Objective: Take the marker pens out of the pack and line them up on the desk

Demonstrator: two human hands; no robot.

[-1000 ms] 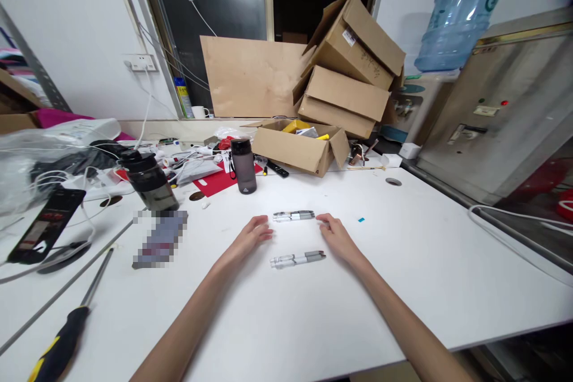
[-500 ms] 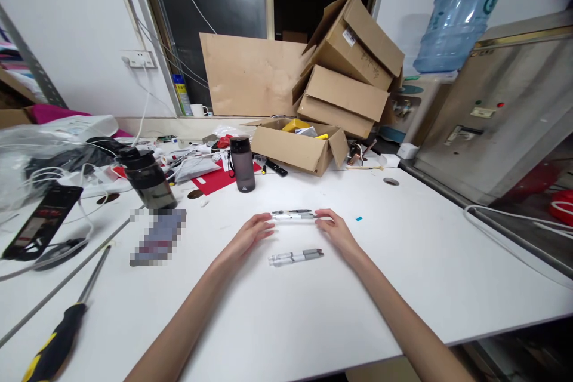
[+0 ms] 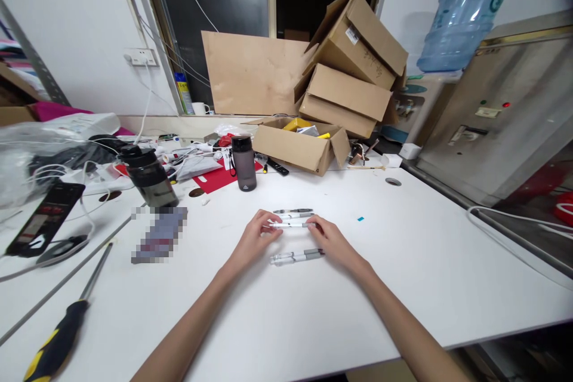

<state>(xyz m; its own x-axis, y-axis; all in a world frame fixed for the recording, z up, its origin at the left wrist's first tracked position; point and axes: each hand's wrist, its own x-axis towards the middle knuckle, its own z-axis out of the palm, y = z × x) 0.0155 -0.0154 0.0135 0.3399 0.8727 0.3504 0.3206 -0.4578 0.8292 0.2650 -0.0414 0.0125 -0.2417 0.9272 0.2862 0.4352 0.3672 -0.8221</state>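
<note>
Your left hand (image 3: 254, 237) and right hand (image 3: 332, 239) pinch one pen (image 3: 290, 225) by its ends, fingers closed. Beside it lie other pens (image 3: 295, 213), and a clumsy pull could roll them across the bench (image 3: 403, 262)

A flat rectangular object (image 3: 159, 234) near the white worktop's (image 3: 403, 262) left side is pixelated beyond telling. The yellow-and-black screwdriver handle (image 3: 51, 351) is cut off by the picture's bottom-left corner. Both forearms leave the bottom edge.
</note>
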